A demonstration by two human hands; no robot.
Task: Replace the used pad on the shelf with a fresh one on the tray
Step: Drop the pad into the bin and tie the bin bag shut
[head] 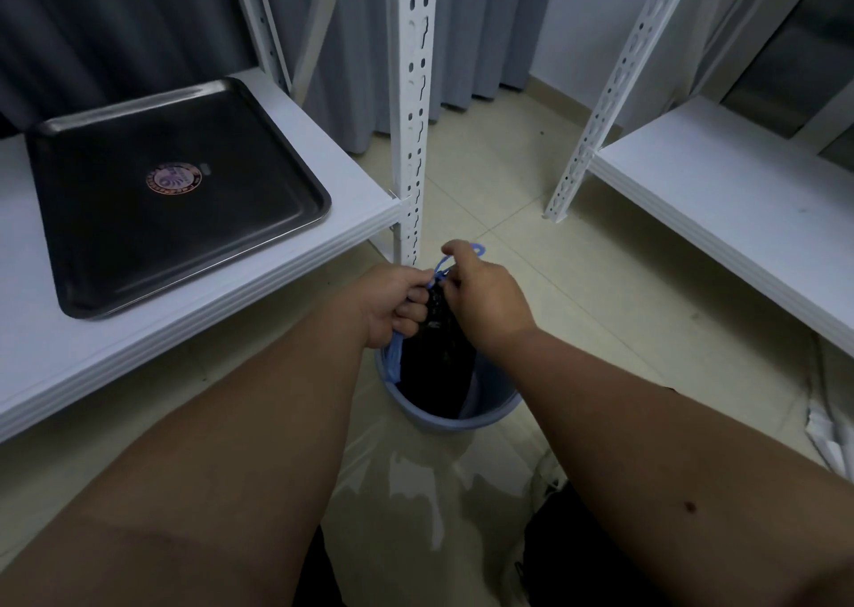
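- The blue drawstring (441,267) is pinched by the right hand (485,297); the black bag (436,329) neck is clenched by the left hand (393,304).
- The bag (over the bin (490,410)) could be torn if yanked.
- The tray (185,190) is seen bare; no fresh pad is visible.

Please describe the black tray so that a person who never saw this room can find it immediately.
Look at the white shelf on the left side of the view, beside the perforated white post. The black tray lies flat on that shelf board, dark and square with rounded corners and a raised rim. A round sticker near its middle marks it; nothing else rests on this board.
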